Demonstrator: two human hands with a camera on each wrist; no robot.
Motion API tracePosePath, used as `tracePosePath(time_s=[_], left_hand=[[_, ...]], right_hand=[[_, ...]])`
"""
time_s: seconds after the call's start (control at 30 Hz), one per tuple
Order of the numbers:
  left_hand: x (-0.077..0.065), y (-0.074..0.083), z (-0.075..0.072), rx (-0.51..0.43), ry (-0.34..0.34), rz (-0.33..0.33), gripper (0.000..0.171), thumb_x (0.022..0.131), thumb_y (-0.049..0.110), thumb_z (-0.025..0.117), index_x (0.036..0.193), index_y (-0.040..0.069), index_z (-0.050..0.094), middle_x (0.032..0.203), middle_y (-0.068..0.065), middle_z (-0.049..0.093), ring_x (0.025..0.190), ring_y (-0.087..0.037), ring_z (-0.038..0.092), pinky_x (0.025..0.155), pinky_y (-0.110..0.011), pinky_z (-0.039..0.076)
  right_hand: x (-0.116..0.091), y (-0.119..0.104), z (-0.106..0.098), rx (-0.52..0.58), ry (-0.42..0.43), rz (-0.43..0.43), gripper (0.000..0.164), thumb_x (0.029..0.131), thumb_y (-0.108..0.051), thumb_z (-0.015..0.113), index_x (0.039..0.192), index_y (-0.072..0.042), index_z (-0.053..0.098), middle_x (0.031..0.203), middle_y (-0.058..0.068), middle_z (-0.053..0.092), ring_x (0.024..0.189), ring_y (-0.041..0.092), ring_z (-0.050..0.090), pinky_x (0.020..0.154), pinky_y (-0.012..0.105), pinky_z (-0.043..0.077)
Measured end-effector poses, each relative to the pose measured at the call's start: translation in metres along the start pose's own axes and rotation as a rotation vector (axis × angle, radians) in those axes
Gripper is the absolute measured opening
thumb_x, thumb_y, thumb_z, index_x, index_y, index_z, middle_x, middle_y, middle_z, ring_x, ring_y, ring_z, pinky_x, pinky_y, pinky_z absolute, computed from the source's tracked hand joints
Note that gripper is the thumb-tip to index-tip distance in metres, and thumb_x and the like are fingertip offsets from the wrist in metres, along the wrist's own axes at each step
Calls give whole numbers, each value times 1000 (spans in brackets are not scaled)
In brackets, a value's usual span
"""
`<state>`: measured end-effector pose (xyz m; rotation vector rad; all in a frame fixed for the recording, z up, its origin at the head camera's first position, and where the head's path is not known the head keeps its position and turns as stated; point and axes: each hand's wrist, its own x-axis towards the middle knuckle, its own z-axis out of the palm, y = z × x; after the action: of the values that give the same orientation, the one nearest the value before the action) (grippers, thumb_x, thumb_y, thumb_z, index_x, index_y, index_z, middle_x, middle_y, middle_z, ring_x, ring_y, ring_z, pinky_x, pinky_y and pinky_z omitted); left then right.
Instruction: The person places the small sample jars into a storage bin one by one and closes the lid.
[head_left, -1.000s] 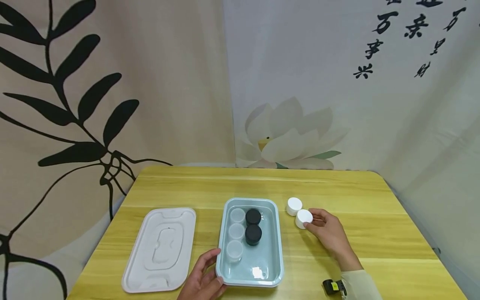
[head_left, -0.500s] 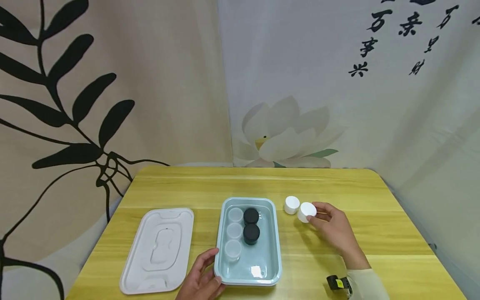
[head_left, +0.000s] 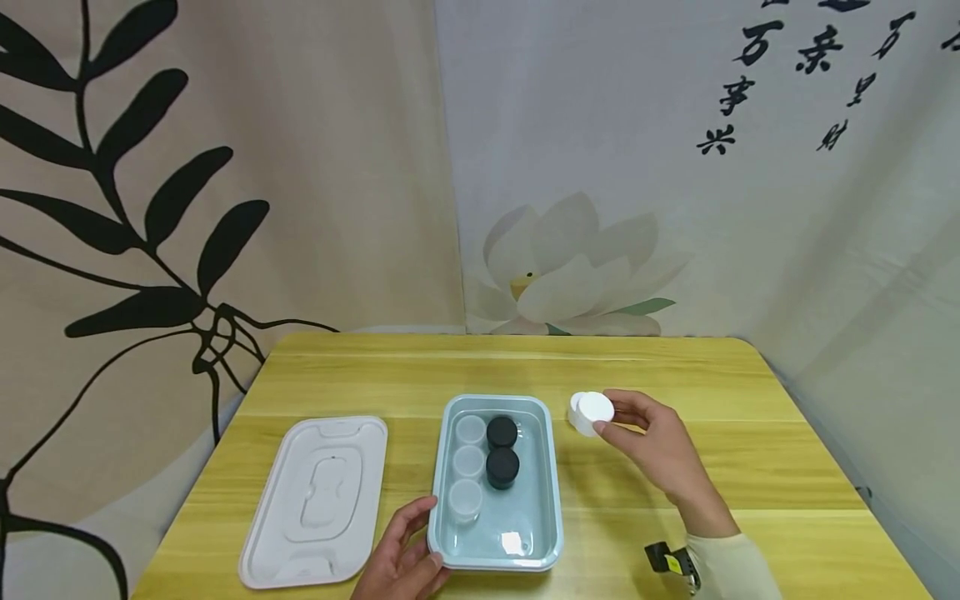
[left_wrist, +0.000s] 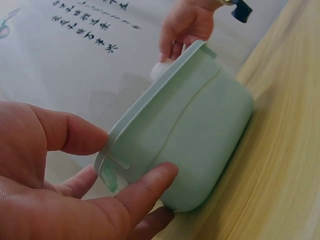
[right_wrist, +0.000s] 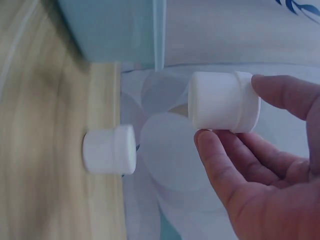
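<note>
White jar (head_left: 596, 411): it is pinched by the right hand (head_left: 654, 447) and held above the bench (head_left: 675, 375), right of the tray.
Second white jar (right_wrist: 110, 149): it is set on the bench.
Tray (head_left: 538, 517): its near left corner is gripped by the left hand (head_left: 401, 558); clear cups and black jars are kept inside.
White lid (head_left: 318, 500): it is laid left of the tray.

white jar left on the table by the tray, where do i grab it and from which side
Pinch the white jar across its round side wall from above. It stands upright, its flat top free. The tray sits to its left and the right hand hovers close, so straight down looks clearest.
</note>
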<state>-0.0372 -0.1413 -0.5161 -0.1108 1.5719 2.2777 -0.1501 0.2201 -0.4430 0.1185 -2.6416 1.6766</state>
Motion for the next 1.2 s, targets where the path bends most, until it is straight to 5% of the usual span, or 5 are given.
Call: tracePosePath(time_s=[0.53,0.8,1.2], left_hand=[[-1,3,1,12,25,-50,76,97,5,67,162,8,29,168,-23,20,136,-21,56,100,-39,58],[-1,4,2,8,28,-42,76,96,4,67,162,7,29,168,-23,21,137,-21,55,100,-38,58],[-2,4,3,20,40,-35,75,95,3,66,162,7,31,167,-24,23,137,-24,56,100,-38,58]], right_hand=[[-3,-32,37,74,-135,-103,45,92,-19,83,133,-5,68,123,12,73,113,26,70,95,29,61],[-6,-27,58,85,-259,-108,42,92,-19,83,130,-7,69,120,13,71,110,28,70,86,27,63],[-11,-20,80,82,-380,-184,38,90,-14,83,125,-8,70,118,8,74,108,23,70,94,33,61]])
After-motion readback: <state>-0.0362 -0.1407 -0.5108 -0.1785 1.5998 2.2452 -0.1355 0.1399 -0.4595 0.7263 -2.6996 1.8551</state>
